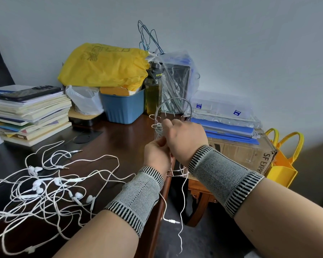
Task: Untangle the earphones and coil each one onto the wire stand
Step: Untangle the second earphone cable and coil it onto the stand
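Winding one earphone cord onto the wire stand at the worktop edge.
We judge coiling underway: left hand and right hand pinch cord at the stand; next, wind in the dangling plug end. Tangled earphones wait left. Legible: "SF EXPR" on the box, "UP-T" on the bottle.

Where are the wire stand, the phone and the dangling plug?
wire stand [175,99]: head view, top of its arched handle.
phone [29,93]: head view, middle of its back.
dangling plug [172,221]: head view, its white body.
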`<state>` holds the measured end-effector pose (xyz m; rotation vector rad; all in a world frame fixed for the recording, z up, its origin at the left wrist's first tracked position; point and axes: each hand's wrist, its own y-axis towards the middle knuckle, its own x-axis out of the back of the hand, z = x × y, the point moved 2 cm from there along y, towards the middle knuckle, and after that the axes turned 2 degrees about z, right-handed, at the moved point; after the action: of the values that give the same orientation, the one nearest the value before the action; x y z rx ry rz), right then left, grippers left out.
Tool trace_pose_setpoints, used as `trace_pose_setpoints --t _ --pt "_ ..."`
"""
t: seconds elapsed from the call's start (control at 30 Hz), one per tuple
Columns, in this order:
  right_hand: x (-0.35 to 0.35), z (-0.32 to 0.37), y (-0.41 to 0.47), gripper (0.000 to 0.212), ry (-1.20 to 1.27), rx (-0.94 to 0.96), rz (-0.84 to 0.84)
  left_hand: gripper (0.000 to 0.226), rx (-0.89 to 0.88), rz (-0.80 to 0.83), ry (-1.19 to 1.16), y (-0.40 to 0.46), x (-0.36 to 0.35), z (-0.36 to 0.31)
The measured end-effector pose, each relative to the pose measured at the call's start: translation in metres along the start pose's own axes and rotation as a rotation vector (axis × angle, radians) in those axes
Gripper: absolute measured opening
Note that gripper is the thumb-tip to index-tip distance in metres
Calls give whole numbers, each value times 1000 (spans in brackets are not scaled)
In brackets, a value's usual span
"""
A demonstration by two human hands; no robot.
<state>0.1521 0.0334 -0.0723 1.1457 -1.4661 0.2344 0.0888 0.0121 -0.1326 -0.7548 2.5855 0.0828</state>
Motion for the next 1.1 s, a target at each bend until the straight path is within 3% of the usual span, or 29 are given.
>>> trace_pose_setpoints --t 0.4,0.5,0.67,0.87,1.1 --pt "-21 6 -14 13 42 -27 -380 33 12 101 -7 -3 3 1" --pt "-33 12 -26 31 209 -35 -414 25 8 55 51 1 7 4" --pt "-44 3 -48 22 754 -223 -465 19 -25 30 80 4 9 8" --pt "-58 -21 -52 21 1098 -631 -352 15 -120 15 188 2 9 8" --pt "-60 -17 -53 9 918 -466 -288 17 -130 10 210 2 10 6"
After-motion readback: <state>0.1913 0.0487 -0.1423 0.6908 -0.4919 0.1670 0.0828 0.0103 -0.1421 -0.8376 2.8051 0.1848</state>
